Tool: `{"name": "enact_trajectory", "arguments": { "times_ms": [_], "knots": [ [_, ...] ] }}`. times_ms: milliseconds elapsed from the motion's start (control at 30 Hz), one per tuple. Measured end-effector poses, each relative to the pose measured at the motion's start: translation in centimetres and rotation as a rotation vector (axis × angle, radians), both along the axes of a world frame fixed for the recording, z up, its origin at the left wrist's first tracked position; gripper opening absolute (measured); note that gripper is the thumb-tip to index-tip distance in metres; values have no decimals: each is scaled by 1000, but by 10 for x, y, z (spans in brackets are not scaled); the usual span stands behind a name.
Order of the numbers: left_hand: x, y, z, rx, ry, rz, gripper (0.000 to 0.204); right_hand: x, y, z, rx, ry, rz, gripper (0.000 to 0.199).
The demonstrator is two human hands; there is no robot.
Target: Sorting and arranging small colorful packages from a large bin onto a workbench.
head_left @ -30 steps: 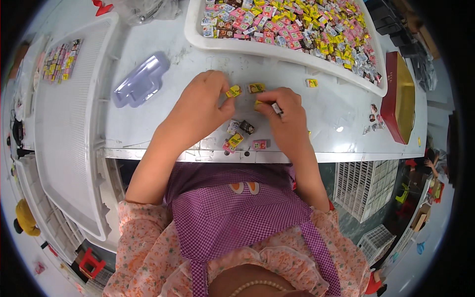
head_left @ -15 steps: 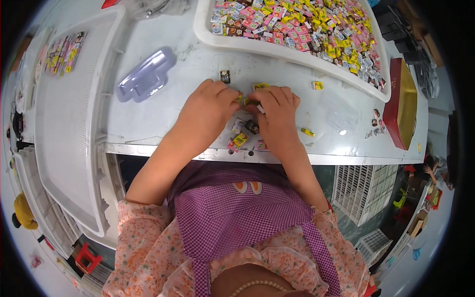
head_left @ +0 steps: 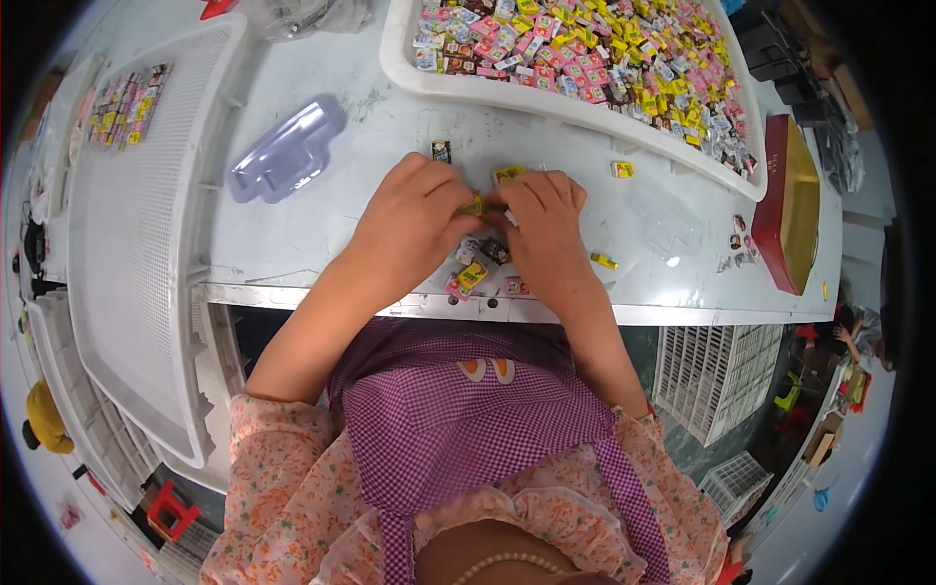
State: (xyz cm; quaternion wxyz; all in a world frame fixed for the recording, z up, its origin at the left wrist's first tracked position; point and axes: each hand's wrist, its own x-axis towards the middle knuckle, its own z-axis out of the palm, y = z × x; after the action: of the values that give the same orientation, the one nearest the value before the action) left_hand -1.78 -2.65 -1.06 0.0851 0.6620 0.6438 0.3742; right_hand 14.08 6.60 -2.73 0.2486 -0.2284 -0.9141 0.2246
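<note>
My left hand point(head_left: 414, 224) and my right hand point(head_left: 542, 219) meet over the table near its front edge, fingertips pinched together. Between them is a small yellow packet point(head_left: 474, 205), partly covered by the fingers. Just below lie a few loose packets: a white one point(head_left: 467, 250), a black one point(head_left: 495, 251), a yellow one point(head_left: 472, 274) and a pink one point(head_left: 516, 286). Behind the right fingers another yellow packet point(head_left: 507, 174) shows in part. A black packet point(head_left: 442, 151) lies beyond my left hand.
A large white tray point(head_left: 546, 97) heaped with small colourful packets stands at the far right. At left are a clear plastic tray point(head_left: 285, 151) and a long white mesh tray point(head_left: 136, 234) with packets in rows. A red and gold box point(head_left: 786, 205) stands at the right.
My fingertips have come closer together around the yellow packet, the right ones shifting slightly left. The loose packets on the table lie as before.
</note>
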Motion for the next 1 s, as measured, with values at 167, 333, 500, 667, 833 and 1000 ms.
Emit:
{"name": "enact_trajectory", "arguments": {
  "times_ms": [167,333,500,667,833,1000],
  "knots": [
    [1,1,2,-66,-57,30,21,4,3,2,2,-10,48,25],
    [9,-3,-2,-91,-86,66,21,10,7,-6,-139,63,74,30],
    [15,-2,1,-40,-64,145,17,9,9,-4,-152,39,111,31],
    [6,-3,-3,-46,-36,14,24,8,5,-3,-220,144,41,30],
    [-4,2,1,-57,90,-51,19,10,0,0,-37,22,-31,30],
    [17,-1,14,-183,79,145,14,11,-1,-5,-18,50,-60,30]
  ]
}}
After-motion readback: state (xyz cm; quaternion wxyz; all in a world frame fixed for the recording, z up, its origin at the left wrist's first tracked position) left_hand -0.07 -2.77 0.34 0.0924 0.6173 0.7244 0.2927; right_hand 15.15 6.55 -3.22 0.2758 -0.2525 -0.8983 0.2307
